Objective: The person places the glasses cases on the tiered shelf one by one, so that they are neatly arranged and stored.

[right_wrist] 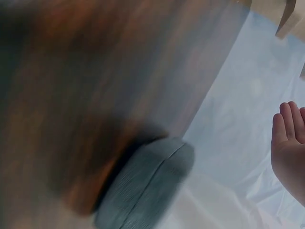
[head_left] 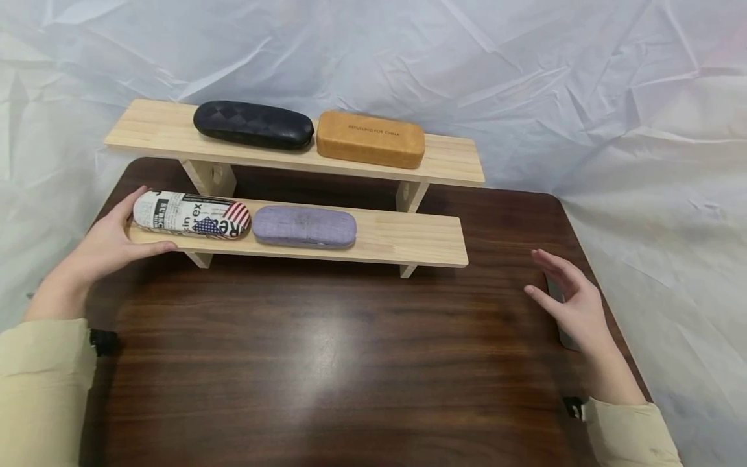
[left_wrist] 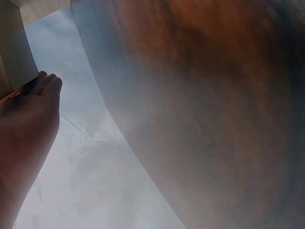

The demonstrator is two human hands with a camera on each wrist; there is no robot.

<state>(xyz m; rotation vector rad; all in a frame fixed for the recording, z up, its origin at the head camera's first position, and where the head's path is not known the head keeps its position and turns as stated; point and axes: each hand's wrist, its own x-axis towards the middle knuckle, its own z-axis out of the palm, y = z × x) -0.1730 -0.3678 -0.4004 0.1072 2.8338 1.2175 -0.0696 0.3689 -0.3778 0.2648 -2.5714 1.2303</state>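
Note:
A newspaper-print glasses case [head_left: 189,215] with a flag pattern lies at the left end of the lower wooden shelf [head_left: 414,240]. My left hand [head_left: 117,237] is at that end, fingers beside the case's far left end, the straight thumb along the shelf's front edge. Wood shows between thumb and case. In the left wrist view the left hand [left_wrist: 28,124] reaches up by the wooden shelf end. My right hand [head_left: 574,305] hovers over the table's right side, thumb and fingers apart, holding nothing. Below it a grey glasses case [right_wrist: 145,186], partly hidden in the head view, lies by the table edge.
A lilac glasses case [head_left: 303,227] lies right of the printed one. The upper shelf [head_left: 452,159] bears a black glasses case [head_left: 253,124] and a tan glasses case [head_left: 370,139]. Both shelves stand on a dark wooden table [head_left: 327,363]. White sheeting [head_left: 373,58] surrounds it.

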